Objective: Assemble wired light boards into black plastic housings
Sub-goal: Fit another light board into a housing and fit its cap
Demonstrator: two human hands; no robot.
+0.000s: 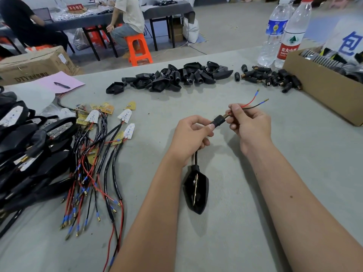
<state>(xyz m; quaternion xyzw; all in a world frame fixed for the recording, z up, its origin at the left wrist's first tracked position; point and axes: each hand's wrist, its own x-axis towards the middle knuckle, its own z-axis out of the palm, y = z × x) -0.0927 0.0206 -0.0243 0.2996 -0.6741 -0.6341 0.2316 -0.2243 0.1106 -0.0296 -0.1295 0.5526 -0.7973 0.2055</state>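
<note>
the left hand (193,132) pinches a small black sleeve (217,121) between thumb and forefinger, its long axis running up and right toward the right hand (248,122). the right hand's fingers are closed on the red and black wires (253,104) just beyond the sleeve's brass end, the nearer hand for pulling them through. below the left hand the black housing (195,190) hangs on its cable above the worktop (255,193), a board inside.

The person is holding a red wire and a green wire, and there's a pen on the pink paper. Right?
Not quite. In the head view the right hand pinches a red wire and a black wire, not green. The pen does lie on the pink paper.
</note>
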